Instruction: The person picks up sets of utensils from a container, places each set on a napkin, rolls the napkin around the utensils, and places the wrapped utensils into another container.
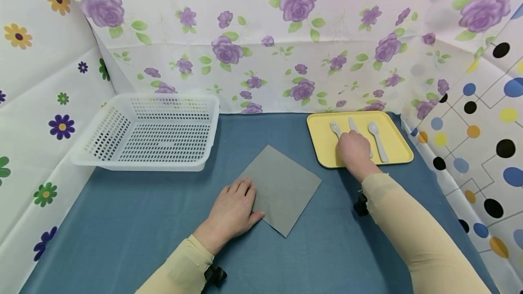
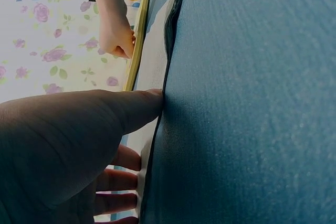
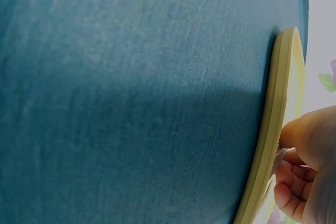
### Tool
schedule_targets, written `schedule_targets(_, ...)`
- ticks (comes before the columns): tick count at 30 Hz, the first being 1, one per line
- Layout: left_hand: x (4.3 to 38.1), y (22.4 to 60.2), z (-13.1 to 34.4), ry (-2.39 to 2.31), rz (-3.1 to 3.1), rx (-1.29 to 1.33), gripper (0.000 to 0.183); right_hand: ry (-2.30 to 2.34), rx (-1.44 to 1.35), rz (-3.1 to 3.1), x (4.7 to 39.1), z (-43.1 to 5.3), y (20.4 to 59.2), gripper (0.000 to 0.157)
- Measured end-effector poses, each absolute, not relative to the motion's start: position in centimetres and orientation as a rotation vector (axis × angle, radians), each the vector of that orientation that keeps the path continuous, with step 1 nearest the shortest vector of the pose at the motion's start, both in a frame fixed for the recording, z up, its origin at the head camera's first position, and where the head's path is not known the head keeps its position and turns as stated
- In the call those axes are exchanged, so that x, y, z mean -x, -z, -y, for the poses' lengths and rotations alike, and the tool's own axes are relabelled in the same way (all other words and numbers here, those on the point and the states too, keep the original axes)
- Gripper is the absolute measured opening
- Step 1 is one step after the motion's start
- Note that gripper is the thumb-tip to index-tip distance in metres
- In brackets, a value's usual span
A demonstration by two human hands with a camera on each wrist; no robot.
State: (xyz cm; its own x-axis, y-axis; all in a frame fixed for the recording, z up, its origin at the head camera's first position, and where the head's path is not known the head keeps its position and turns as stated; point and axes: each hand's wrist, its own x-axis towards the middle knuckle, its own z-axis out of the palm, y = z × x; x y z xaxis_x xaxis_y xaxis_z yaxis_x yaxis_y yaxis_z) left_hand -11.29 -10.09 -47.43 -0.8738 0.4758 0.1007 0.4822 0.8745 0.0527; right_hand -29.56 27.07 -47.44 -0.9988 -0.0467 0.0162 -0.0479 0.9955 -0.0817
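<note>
Head view shows your right hand at centre right curled over the knife on the yellow tray; your left hand presses flat on the grey napkin. Careless lifting could knock the fork.

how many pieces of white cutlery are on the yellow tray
3: fork on the left, knife in the middle partly under the right hand, spoon on the right of the tray.
</note>
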Motion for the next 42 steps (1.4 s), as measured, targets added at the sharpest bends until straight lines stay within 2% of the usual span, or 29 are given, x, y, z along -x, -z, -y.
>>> schedule_targets(8, 11.1, 47.5, 10.1, 0.116, 2.957, 0.760, 0.072, -0.187, -0.085, 3.092, 29.3, -27.3, 48.0, 0.030)
schedule_targets(20, 11.4, 47.4, 10.2, 0.113, 2.957, 0.759, 0.071, -0.219, -0.163, 2.937, 28.5, -26.9, 47.6, 0.027)
schedule_targets(42, 11.4, 47.6, 10.1, 0.130, 2.949, 0.770, 0.071, -0.268, -0.295, 2.818, 26.7, -23.8, 46.2, 0.026)
